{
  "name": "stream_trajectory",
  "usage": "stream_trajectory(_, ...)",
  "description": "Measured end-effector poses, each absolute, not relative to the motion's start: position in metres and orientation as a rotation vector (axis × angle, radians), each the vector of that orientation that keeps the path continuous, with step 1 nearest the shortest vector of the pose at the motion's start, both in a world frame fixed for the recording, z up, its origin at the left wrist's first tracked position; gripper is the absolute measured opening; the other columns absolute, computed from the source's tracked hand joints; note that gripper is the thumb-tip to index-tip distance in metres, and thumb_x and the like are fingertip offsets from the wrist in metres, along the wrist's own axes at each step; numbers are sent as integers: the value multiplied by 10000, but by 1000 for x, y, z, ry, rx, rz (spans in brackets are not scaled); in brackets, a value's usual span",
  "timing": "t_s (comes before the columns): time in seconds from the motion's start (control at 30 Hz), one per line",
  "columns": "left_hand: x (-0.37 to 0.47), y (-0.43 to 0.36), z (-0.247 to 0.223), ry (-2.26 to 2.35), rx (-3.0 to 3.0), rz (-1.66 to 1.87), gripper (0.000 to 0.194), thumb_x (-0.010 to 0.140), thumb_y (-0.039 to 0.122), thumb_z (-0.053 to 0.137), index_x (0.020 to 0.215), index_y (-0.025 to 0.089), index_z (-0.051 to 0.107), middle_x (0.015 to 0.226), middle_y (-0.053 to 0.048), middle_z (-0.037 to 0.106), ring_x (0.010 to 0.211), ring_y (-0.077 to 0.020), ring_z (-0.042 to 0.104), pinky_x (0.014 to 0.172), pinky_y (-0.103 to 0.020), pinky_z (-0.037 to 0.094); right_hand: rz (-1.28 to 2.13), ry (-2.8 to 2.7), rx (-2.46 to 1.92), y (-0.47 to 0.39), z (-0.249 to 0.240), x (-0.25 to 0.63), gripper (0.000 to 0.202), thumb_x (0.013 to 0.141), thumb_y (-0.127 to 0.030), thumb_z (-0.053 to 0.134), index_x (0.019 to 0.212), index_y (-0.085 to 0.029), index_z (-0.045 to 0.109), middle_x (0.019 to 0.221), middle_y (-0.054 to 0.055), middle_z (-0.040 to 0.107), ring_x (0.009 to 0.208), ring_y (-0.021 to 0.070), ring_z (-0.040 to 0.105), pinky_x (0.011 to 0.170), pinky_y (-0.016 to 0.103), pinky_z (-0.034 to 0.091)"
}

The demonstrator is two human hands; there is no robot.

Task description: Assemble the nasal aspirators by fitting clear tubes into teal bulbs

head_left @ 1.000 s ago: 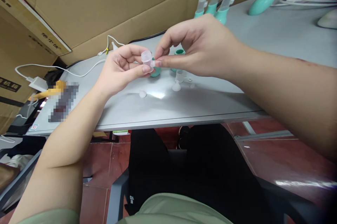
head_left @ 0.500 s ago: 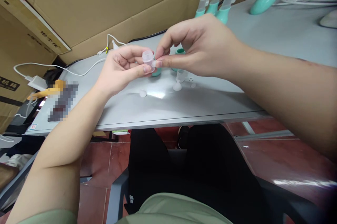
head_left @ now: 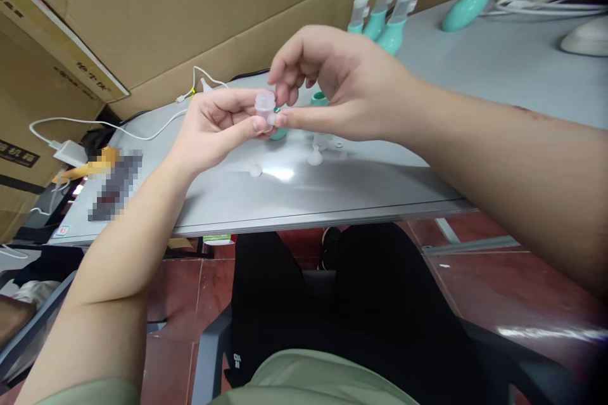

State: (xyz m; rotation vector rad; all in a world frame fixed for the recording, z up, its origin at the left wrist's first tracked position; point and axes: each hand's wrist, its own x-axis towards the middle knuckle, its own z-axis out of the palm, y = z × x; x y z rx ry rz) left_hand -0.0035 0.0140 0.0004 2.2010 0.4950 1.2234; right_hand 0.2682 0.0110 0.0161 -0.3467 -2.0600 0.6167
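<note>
My left hand (head_left: 216,126) pinches a small clear plastic cylinder (head_left: 265,107) between thumb and fingers, its open end upward. My right hand (head_left: 339,85) is close on its right side. The right thumb tip presses a small translucent nub on the cylinder's side, while the other fingers are lifted and curled apart from the thumb. Behind and below the hands stand teal bulb bases (head_left: 319,98), partly hidden. On the table beneath lie a translucent nozzle piece (head_left: 315,156), a small ring (head_left: 339,145) and a flat white disc (head_left: 255,170).
Several teal nasal aspirators (head_left: 392,34) with clear tips stand at the back, and another aspirator (head_left: 468,6) leans farther right. A white cable (head_left: 142,134) crosses the left. Cardboard (head_left: 213,6) walls the grey table's (head_left: 228,208) back. A white rounded object (head_left: 584,37) is at far right.
My right index finger has lifted away from the thumb, loosening the pinch at the cylinder's side. The left hand still holds the cylinder in nearly the same place.
</note>
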Motion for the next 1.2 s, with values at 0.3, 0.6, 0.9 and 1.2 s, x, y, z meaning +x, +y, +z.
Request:
stream_trajectory(0.3,-4,16,4,504,2237,1124,462,1056,728,880,1356,380,921,1069,-14,891,817,-210,876,748,-391,819,151,-2193,-334,19,11,274,251,1226,-476,703,1316,-259,790,1130,-16,790,1059,165,778,979,367,675)
stream_trajectory(0.6,-6,17,-3,570,2282,1207,584,1012,808,885,1412,382,875,1167,-1,906,917,-251,927,790,-431,845,126,-2209,-472,12,13,270,84,1181,-344,752,1166,-266,724,1077,-4,791,1036,198,800,959,382,675)
stream_trajectory(0.9,-3,23,-6,511,2237,1282,560,931,728,1011,1362,388,897,1105,39,907,884,-228,925,820,-422,856,148,-2218,-441,14,10,269,217,1183,-501,776,1264,-300,786,1147,4,817,1098,208,799,1031,402,703)
stream_trajectory(1.2,1,21,0,713,2240,1256,770,834,964,922,1320,366,899,994,33,886,828,-234,893,742,-424,815,78,-2194,-387,21,6,270,177,1192,-475,780,1275,-323,821,1147,-22,817,1138,197,799,1086,411,671)
